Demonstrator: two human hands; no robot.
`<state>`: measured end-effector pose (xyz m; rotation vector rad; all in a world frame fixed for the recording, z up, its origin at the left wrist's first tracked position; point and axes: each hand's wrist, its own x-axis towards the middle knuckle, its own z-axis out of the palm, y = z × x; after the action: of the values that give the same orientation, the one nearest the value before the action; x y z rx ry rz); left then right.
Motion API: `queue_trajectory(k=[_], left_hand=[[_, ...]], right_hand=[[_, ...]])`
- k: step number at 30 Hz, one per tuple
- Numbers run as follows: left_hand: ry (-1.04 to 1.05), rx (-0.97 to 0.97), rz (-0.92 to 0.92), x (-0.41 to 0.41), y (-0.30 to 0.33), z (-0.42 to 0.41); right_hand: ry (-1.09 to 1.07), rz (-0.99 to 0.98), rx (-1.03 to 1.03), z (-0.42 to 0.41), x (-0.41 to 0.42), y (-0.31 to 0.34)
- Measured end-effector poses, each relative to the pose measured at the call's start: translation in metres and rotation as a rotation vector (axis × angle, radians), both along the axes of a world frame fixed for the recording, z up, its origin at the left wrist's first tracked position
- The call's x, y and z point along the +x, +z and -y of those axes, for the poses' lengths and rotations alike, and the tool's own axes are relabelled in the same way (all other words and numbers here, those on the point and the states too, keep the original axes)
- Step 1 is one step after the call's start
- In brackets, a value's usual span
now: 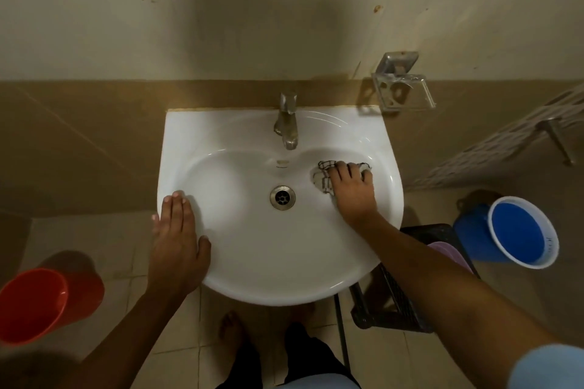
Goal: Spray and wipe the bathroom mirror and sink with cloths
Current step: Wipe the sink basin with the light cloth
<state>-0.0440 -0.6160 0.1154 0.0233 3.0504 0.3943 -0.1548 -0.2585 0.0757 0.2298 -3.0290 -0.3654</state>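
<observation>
A white wall-mounted sink (221, 133) fills the middle of the head view, with a metal tap (287, 123) at the back and a drain (282, 197) in the bowl. My right hand (350, 189) presses a white cloth with dark checks (322, 172) against the right inner wall of the bowl, fingers spread over it. My left hand (178, 230) lies flat on the sink's front left rim, fingers together, holding nothing. No mirror and no spray bottle are in view.
An empty metal soap holder (401, 88) hangs on the wall right of the tap. A red bucket (41, 303) stands on the floor at left, a blue bucket (518, 230) at right. A black crate-like stand (398, 303) sits below the sink's right side.
</observation>
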Motion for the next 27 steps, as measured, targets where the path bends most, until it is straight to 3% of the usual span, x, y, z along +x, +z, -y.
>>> queue_trajectory(k=[3, 8, 10, 14, 17, 19, 22, 25, 27], left_hand=[[0.001, -0.009, 0.003, 0.0, 0.001, 0.0], [0.002, -0.003, 0.013, -0.001, 0.001, -0.001], [0.0, 0.003, 0.017, -0.001, 0.003, -0.002], [0.01, 0.022, 0.017, -0.001, 0.003, -0.001], [0.009, 0.042, 0.016, 0.0, 0.001, 0.0], [0.006, 0.046, 0.022, -0.001, 0.0, 0.001], [0.012, 0.038, 0.032, -0.001, -0.003, 0.001], [0.011, 0.055, 0.035, -0.001, -0.003, 0.002], [0.009, 0.085, 0.026, -0.001, -0.004, 0.004]], right_hand=[[-0.372, -0.123, -0.335, 0.036, 0.008, 0.0], [-1.02, -0.231, -1.563, 0.121, -0.015, 0.025], [-1.168, -0.244, -1.792, 0.154, -0.03, 0.039], [-1.245, -0.092, -1.639, 0.196, -0.033, 0.054], [-1.103, 0.193, -1.722, 0.228, -0.018, 0.051], [-1.123, 0.212, -1.759, 0.26, -0.025, 0.054], [-1.153, 0.298, -1.609, 0.291, -0.04, 0.057], [-0.926, 0.425, -1.458, 0.295, -0.021, 0.055], [-0.648, 0.486, -1.307, 0.289, 0.0, 0.053]])
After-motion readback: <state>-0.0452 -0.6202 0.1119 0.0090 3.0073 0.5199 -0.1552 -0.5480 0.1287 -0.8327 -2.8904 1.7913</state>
